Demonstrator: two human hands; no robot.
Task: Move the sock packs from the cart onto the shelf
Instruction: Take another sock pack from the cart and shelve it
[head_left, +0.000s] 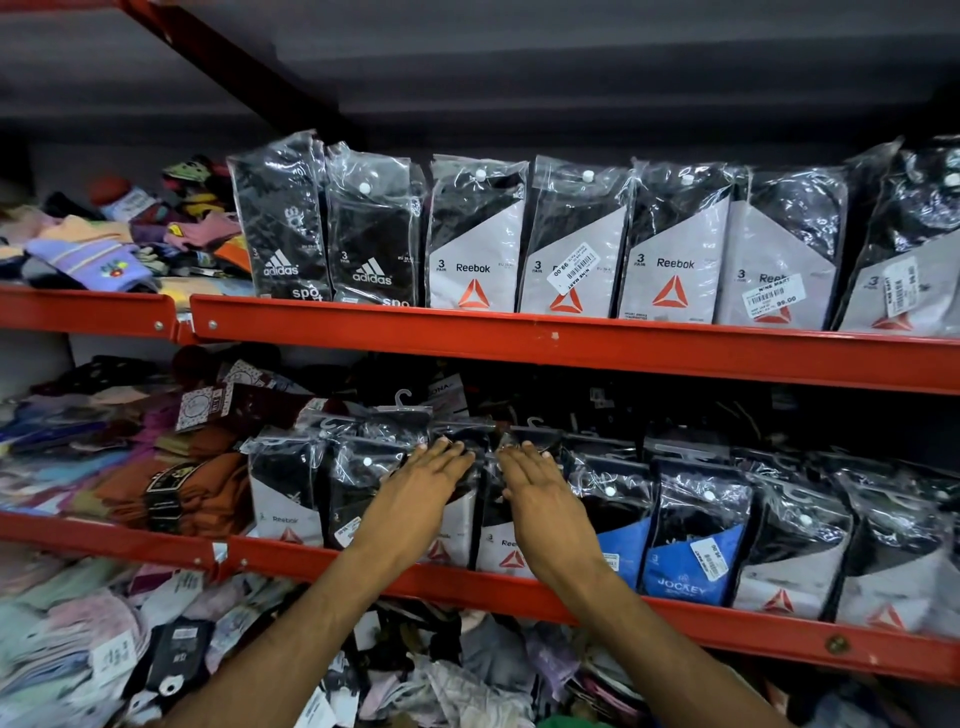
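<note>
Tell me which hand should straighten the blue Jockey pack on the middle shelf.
Right. The right hand lies flat on a Reebok pack, close beside the blue Jockey pack; the left hand would have to cross over it.

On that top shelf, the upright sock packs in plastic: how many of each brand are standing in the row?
Adidas packs: 2, first at the left end, second beside it.
Reebok packs: 5, running rightward, with the last one cut off by the picture's right edge.
Total: 7 packs.
</note>
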